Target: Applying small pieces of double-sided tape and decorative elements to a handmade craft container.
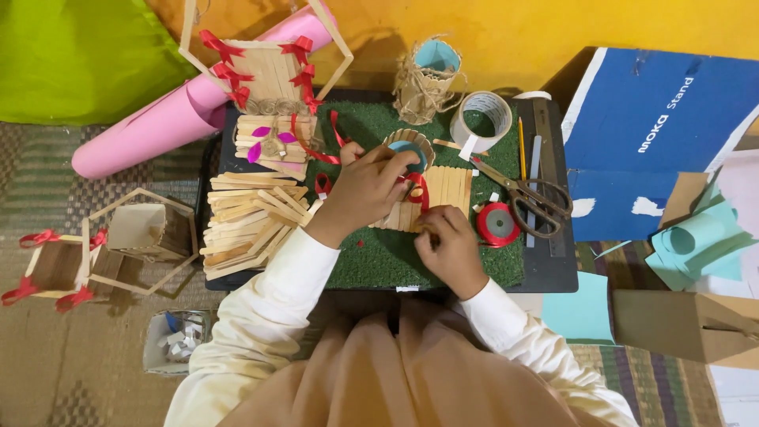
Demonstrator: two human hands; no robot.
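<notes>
Left hand (368, 190) curled over the small stick cup (409, 150), gripping red ribbon (419, 194). Right hand (451, 245) pinched shut on ribbon's end at the stick mat (443, 194). Risk: ribbon slipping loose, or cup tipping under the pull.

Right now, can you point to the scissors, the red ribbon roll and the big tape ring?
scissors (531, 196): head view, on the pivot.
red ribbon roll (498, 224): head view, on its top face.
tape ring (496, 105): head view, on its rim.
</notes>
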